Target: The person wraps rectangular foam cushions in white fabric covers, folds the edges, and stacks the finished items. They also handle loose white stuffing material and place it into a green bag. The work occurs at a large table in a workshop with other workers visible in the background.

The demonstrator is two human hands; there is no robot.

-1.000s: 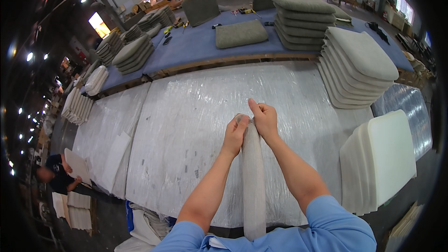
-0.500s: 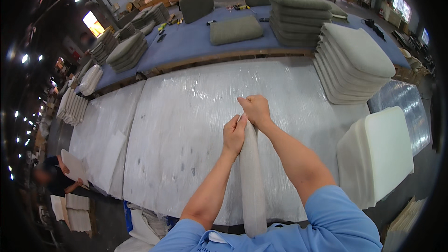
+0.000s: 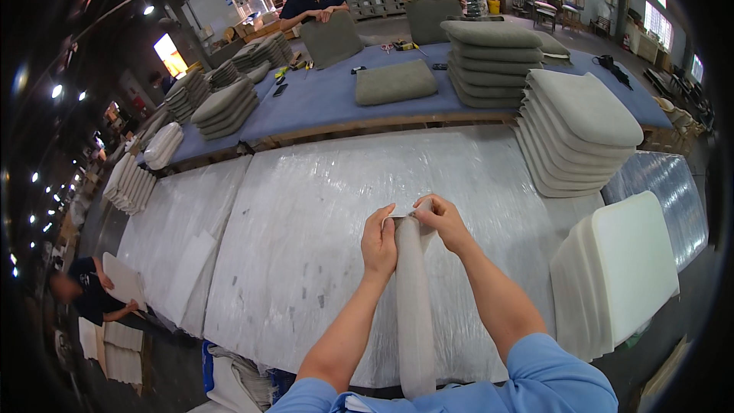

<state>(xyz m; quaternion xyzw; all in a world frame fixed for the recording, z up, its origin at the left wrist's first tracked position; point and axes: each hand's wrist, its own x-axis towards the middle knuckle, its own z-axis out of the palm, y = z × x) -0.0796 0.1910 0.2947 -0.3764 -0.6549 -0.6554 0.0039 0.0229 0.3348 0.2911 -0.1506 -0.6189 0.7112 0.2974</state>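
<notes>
A light grey seat cushion (image 3: 415,306) stands on edge in front of me, its near end against my body. My left hand (image 3: 379,246) is closed on the left side of its far end, thumb along the fabric. My right hand (image 3: 443,223) pinches the cover at the far right corner, where a flap of fabric stands up between both hands. The hidden fingertips of the right hand lie behind that flap. Under the cushion is a worktable covered in clear plastic film (image 3: 298,260).
White foam pads (image 3: 612,275) stand at the right, below a stack of light grey cushions (image 3: 577,130). Across a blue table (image 3: 313,111) are green cushions (image 3: 493,61) and two people. Another person (image 3: 95,291) handles a pad at the left.
Both hands have come down nearer to me. The right hand has gone from a fist beyond the cushion's end to pinching its cover. The view has tilted up.
</notes>
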